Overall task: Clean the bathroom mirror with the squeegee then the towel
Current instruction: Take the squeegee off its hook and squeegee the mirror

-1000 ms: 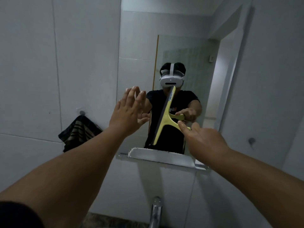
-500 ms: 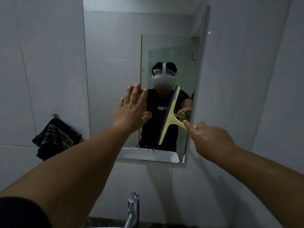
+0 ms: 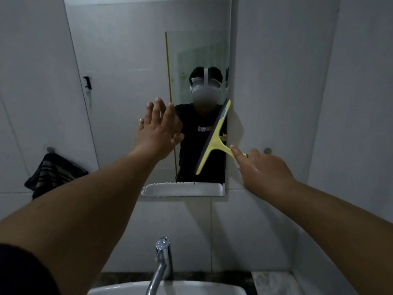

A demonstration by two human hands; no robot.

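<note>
- Yellow squeegee [image 3: 213, 138]: against the mirror [image 3: 131, 81] at its right edge; blade's long axis steeply tilted, top end leaning right, lower end left; handle points down-right, away from the mirror.
- Right hand [image 3: 263, 170]: closed around the handle, forefinger laid along it.
- Left hand [image 3: 158, 129]: flat at the mirror's middle, fingers straight, close together.
- Dark striped towel [image 3: 53, 174]: hanging left of the mirror.
</note>
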